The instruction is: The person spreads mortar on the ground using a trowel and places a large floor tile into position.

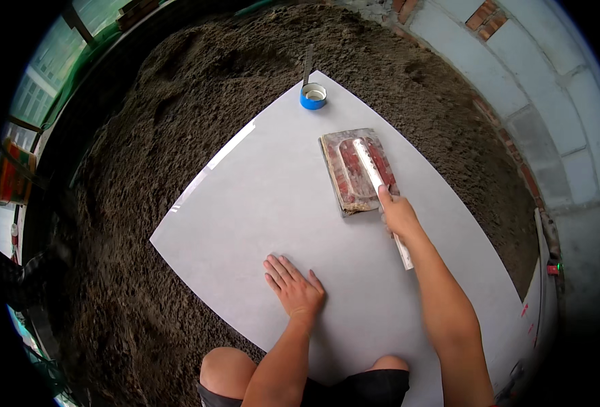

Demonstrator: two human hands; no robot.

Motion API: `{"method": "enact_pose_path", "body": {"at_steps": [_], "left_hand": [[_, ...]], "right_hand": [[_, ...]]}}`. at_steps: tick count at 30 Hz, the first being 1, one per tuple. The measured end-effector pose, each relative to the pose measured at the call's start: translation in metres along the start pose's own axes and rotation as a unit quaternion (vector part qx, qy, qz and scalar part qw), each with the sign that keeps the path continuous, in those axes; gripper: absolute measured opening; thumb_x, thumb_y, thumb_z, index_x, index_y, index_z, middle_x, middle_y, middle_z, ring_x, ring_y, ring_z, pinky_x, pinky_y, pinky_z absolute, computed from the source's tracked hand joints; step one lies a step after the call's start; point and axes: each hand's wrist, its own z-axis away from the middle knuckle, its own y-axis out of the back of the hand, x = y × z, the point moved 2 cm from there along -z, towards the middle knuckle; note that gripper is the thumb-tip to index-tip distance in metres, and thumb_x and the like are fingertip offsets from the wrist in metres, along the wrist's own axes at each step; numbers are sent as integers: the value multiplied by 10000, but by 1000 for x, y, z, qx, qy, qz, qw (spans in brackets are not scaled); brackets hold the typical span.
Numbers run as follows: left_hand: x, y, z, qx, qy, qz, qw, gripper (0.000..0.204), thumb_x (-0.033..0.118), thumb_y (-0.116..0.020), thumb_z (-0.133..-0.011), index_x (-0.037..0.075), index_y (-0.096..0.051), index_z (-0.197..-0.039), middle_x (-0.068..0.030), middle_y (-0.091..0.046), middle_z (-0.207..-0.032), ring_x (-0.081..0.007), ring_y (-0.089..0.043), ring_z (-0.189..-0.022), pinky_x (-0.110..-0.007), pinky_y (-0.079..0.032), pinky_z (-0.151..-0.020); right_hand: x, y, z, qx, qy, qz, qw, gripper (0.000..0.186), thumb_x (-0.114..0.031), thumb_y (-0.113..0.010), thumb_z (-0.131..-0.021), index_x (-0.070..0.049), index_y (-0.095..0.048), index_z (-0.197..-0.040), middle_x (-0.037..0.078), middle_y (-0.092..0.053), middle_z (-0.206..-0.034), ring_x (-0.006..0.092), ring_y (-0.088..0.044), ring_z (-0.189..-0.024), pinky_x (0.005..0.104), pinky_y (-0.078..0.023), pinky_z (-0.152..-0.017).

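Note:
A large pale, glossy tile (245,203) lies on dark, loose mortar (205,102). My right hand (398,216) is wrapped round the long whitish handle of a tile beater (366,173). The beater's thick rectangular block, worn red and smeared with grey, is over the tile's right half; whether it touches the tile I cannot tell. My left hand (294,288) rests flat on the near part of the tile, fingers stretched out and holding nothing. At the tile's far corner stands a small blue ring-shaped thing (313,96) with a white inside.
A thin grey strip (308,64) sticks out behind the blue ring. Along the right runs a grey block wall (517,88) with some bricks (486,19). A small red device (553,270) with a green light sits low by the wall. My knees (226,370) are at the tile's near edge.

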Motion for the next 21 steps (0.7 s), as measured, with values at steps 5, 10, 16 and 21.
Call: {"method": "enact_pose_path", "body": {"at_steps": [5, 10, 16, 21], "left_hand": [[-9, 3, -2, -3, 2, 1, 1000, 784, 336, -437, -895, -157, -158, -1436, -316, -50, -1544, -427, 11, -1453, -511, 9, -1168], [-14, 0, -1, -3, 2, 10, 1000, 791, 355, -442, -904, -153, -157, -1438, -317, -56, -1543, -428, 3, -1452, -513, 1, -1168], [-10, 3, -2, -9, 6, 28, 1000, 794, 363, -451, -904, -152, -166, -1439, -314, -52, -1545, -423, 10, -1454, -515, 0, -1168], [2, 2, -4, -9, -2, 27, 1000, 789, 344, -449, -899, -157, -161, -1437, -315, -59, -1545, -422, 13, -1455, -509, 8, -1169]], "right_hand": [[-91, 36, 77, -13, 79, -64, 995, 557, -560, -416, -973, -53, -537, -777, -9, -431, -553, 102, -436, -425, 288, -360, -389], [-160, 56, 140, 36, 304, -171, 936, 526, -549, -409, -983, -69, -495, -786, -42, -415, -595, 32, -370, -458, 198, -286, -388], [-46, -57, 53, 40, 338, 112, 934, 540, -470, -437, -984, 48, -580, -939, 177, -606, -688, 326, -623, -639, 433, -491, -608], [-66, -70, 21, -130, 44, 89, 986, 676, -590, -362, -961, 39, -600, -896, 139, -588, -644, 254, -585, -496, 389, -481, -480]]}}
